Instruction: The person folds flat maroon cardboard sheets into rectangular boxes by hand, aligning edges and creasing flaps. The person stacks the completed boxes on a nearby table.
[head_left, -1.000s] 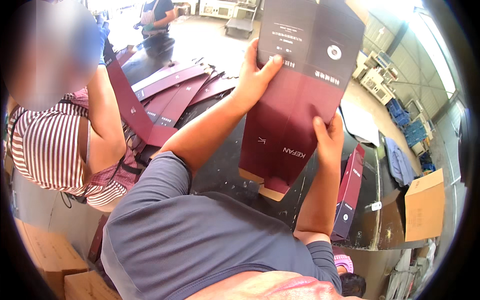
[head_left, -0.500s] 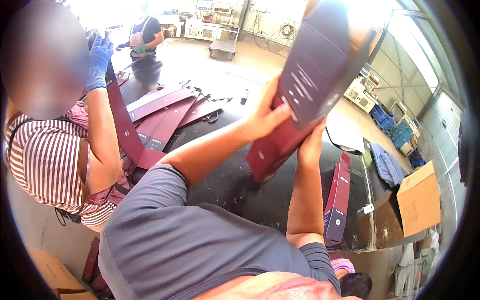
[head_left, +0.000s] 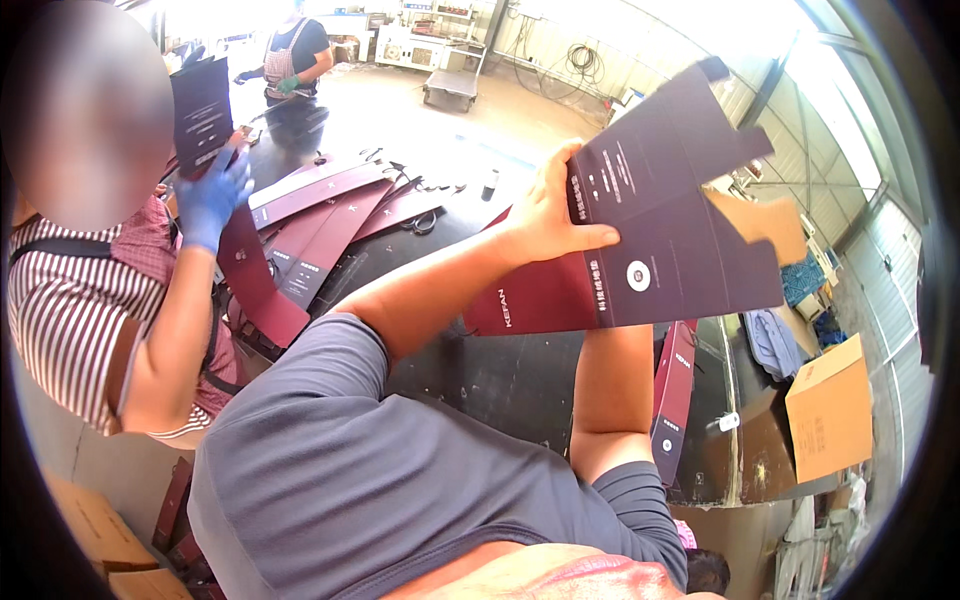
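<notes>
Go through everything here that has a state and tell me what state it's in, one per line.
Dark maroon flat carton blank: unfolded, held up in the air, tilted.
Left hand: grip closed on the blank's left edge.
Right hand: hidden behind the blank.
Maroon blanks on the black table: lying flat, fanned.
Brown cardboard box: closed.

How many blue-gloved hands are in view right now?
1 clearly: the co-worker's blue-gloved hand at the left, holding a dark flat carton upright. The far person at the top seems to wear greenish gloves, too small to tell.
</notes>
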